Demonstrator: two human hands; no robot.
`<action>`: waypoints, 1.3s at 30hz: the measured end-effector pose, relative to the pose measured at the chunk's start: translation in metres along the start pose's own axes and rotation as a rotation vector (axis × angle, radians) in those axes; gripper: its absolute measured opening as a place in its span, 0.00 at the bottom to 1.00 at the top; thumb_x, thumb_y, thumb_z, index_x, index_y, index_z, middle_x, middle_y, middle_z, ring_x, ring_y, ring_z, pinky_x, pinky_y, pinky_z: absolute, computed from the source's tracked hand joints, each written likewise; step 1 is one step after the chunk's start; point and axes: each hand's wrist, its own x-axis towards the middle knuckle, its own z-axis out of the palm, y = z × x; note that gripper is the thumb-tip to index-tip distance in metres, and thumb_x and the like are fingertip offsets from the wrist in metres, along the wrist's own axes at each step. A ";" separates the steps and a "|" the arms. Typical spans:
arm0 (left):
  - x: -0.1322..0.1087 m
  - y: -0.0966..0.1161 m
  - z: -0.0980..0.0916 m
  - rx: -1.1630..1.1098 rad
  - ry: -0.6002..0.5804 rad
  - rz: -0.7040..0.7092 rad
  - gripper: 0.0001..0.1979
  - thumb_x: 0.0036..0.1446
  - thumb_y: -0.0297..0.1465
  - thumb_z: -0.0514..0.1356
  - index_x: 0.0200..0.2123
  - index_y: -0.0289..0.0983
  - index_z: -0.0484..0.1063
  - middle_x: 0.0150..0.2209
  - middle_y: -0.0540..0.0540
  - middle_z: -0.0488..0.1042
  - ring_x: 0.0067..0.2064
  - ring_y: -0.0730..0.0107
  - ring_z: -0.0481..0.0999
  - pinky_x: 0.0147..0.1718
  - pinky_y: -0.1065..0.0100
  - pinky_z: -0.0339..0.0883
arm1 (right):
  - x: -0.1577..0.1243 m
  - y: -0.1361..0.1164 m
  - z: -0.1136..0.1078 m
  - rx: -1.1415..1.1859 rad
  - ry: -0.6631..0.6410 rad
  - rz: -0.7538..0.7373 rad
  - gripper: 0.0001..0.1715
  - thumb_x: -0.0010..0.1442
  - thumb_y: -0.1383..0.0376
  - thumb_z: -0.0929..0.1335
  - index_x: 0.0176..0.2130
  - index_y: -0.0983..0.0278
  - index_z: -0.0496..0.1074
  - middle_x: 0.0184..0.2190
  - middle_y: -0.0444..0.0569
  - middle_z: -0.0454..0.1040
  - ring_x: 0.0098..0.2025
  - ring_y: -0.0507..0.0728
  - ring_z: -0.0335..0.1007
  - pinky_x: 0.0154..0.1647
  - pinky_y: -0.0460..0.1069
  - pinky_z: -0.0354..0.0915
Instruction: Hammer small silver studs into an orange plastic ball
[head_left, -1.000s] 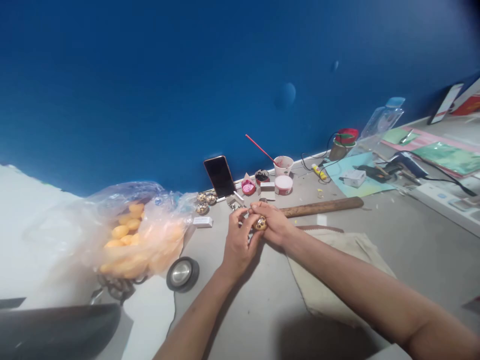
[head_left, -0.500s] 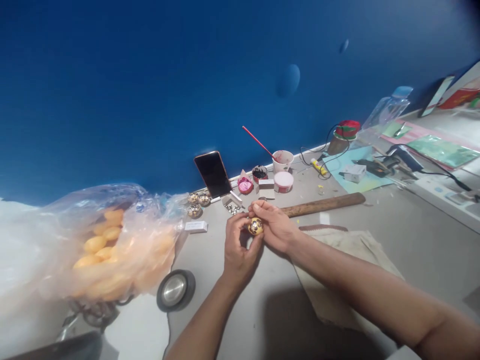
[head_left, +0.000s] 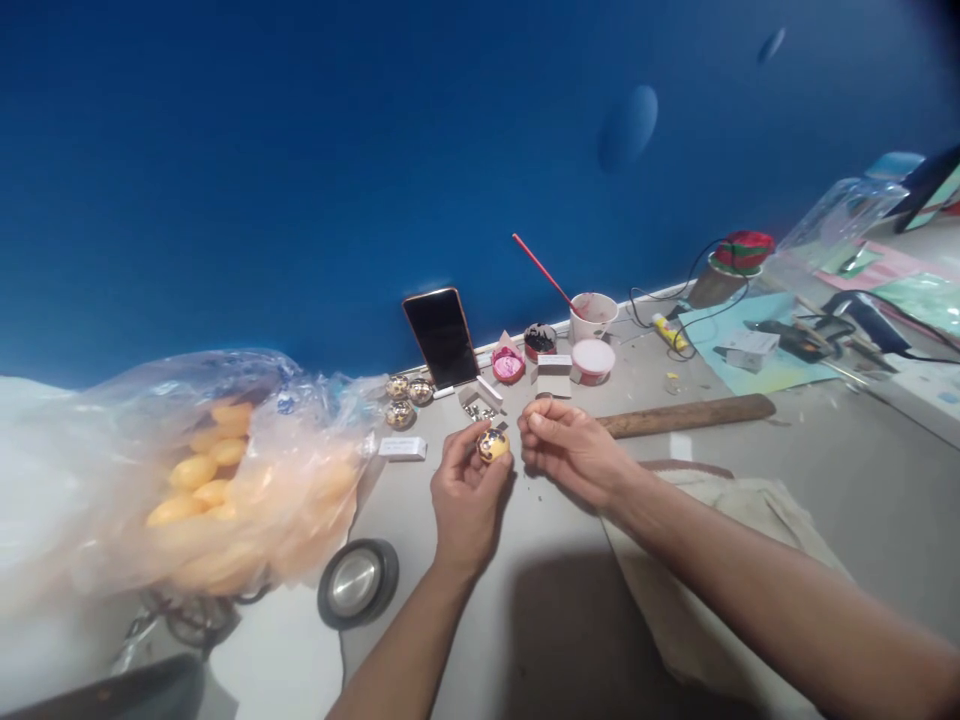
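My left hand (head_left: 466,490) is closed around a small yellow egg-shaped ball (head_left: 493,445), held between thumb and fingers. Dark and shiny patches cover part of its surface. Just to the right, my right hand (head_left: 574,450) is apart from the ball, thumb and forefinger pinched together; anything between them is too small to make out. Beyond the hands lies a little open box with small shiny pieces (head_left: 480,410). Several similar patterned balls (head_left: 400,413) sit together at the back left, near a leaning phone (head_left: 441,338).
A plastic bag of yellow balls (head_left: 193,472) fills the left side. A round metal-topped lid (head_left: 355,583) lies near it. Behind stand a white cup (head_left: 594,318) with a red stick and a pink-lidded tub (head_left: 592,360). A wooden stick (head_left: 690,414) and a cloth (head_left: 720,560) lie right.
My right hand has come away from the ball, leaving a gap, its fingertips still pinched. My left hand keeps hold of the ball and now shows more of its plain yellow side.
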 end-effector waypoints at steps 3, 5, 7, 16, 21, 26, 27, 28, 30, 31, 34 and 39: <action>0.003 0.002 -0.004 -0.113 0.021 -0.090 0.26 0.52 0.37 0.75 0.54 0.40 0.76 0.47 0.42 0.82 0.45 0.64 0.82 0.44 0.65 0.76 | -0.003 0.004 0.001 -0.093 -0.044 0.036 0.20 0.47 0.58 0.84 0.34 0.64 0.78 0.28 0.43 0.76 0.25 0.48 0.67 0.26 0.43 0.66; 0.002 0.003 -0.005 -0.141 0.018 -0.085 0.26 0.54 0.39 0.73 0.55 0.40 0.77 0.48 0.41 0.82 0.43 0.64 0.81 0.43 0.64 0.76 | -0.004 0.006 0.000 -0.151 -0.059 0.034 0.19 0.48 0.58 0.83 0.34 0.64 0.78 0.26 0.43 0.76 0.24 0.48 0.67 0.25 0.44 0.64; 0.000 0.004 -0.005 -0.150 0.000 -0.069 0.24 0.57 0.41 0.72 0.55 0.40 0.78 0.49 0.40 0.82 0.41 0.65 0.81 0.41 0.64 0.76 | -0.004 0.008 0.000 -0.181 -0.062 0.018 0.18 0.50 0.58 0.83 0.33 0.64 0.78 0.25 0.43 0.76 0.23 0.49 0.68 0.24 0.44 0.64; -0.002 0.001 -0.002 -0.195 -0.037 -0.050 0.21 0.56 0.39 0.73 0.51 0.40 0.79 0.50 0.40 0.82 0.47 0.60 0.82 0.46 0.63 0.77 | -0.004 0.012 -0.001 -0.250 -0.058 0.014 0.17 0.50 0.56 0.82 0.32 0.64 0.79 0.26 0.46 0.79 0.23 0.49 0.68 0.23 0.44 0.63; -0.002 0.005 -0.003 -0.145 -0.044 -0.024 0.21 0.56 0.39 0.73 0.51 0.39 0.78 0.48 0.39 0.83 0.46 0.60 0.83 0.45 0.62 0.77 | -0.004 0.013 -0.002 -0.244 -0.050 0.014 0.18 0.50 0.56 0.82 0.32 0.64 0.79 0.25 0.45 0.78 0.23 0.49 0.67 0.23 0.44 0.62; -0.003 0.011 -0.004 -0.060 -0.043 0.024 0.20 0.56 0.39 0.73 0.50 0.38 0.79 0.48 0.39 0.83 0.48 0.58 0.83 0.50 0.60 0.77 | -0.003 0.013 -0.001 -0.252 -0.037 0.016 0.17 0.50 0.58 0.82 0.31 0.65 0.78 0.25 0.45 0.77 0.23 0.48 0.66 0.23 0.44 0.62; -0.004 0.011 -0.004 -0.058 -0.042 0.027 0.20 0.56 0.39 0.73 0.50 0.38 0.79 0.48 0.39 0.83 0.48 0.58 0.83 0.51 0.59 0.76 | -0.004 0.013 -0.001 -0.255 -0.036 0.014 0.17 0.50 0.58 0.82 0.31 0.65 0.78 0.25 0.45 0.77 0.23 0.48 0.66 0.23 0.44 0.62; -0.004 0.010 -0.004 -0.061 -0.042 0.030 0.20 0.56 0.39 0.72 0.50 0.38 0.79 0.48 0.39 0.83 0.48 0.58 0.83 0.51 0.59 0.76 | -0.004 0.013 -0.001 -0.256 -0.035 0.011 0.17 0.50 0.58 0.82 0.31 0.65 0.77 0.25 0.45 0.77 0.23 0.48 0.66 0.23 0.44 0.62; -0.004 0.008 -0.004 -0.072 -0.043 0.033 0.20 0.56 0.38 0.72 0.50 0.38 0.79 0.49 0.39 0.83 0.48 0.59 0.83 0.51 0.60 0.76 | -0.004 0.013 0.000 -0.258 -0.034 0.007 0.17 0.50 0.58 0.82 0.31 0.65 0.77 0.25 0.45 0.77 0.22 0.48 0.65 0.22 0.44 0.61; -0.004 0.007 -0.004 -0.074 -0.042 0.032 0.20 0.56 0.38 0.72 0.50 0.38 0.79 0.49 0.40 0.83 0.48 0.59 0.82 0.51 0.60 0.76 | -0.005 0.013 0.000 -0.261 -0.034 0.006 0.18 0.50 0.57 0.82 0.30 0.65 0.77 0.25 0.44 0.77 0.22 0.48 0.65 0.22 0.44 0.61; -0.004 0.007 -0.004 -0.068 -0.042 0.022 0.20 0.57 0.37 0.72 0.51 0.37 0.79 0.49 0.40 0.83 0.48 0.60 0.82 0.51 0.61 0.76 | -0.005 0.012 0.000 -0.270 -0.036 0.012 0.18 0.49 0.57 0.82 0.30 0.65 0.77 0.24 0.44 0.76 0.22 0.48 0.65 0.22 0.44 0.61; -0.004 0.010 -0.004 -0.073 -0.041 0.021 0.20 0.57 0.37 0.72 0.51 0.37 0.79 0.48 0.40 0.83 0.46 0.61 0.83 0.48 0.63 0.76 | -0.004 0.012 -0.001 -0.266 -0.043 0.014 0.19 0.50 0.57 0.82 0.31 0.65 0.76 0.25 0.43 0.77 0.21 0.47 0.65 0.21 0.43 0.61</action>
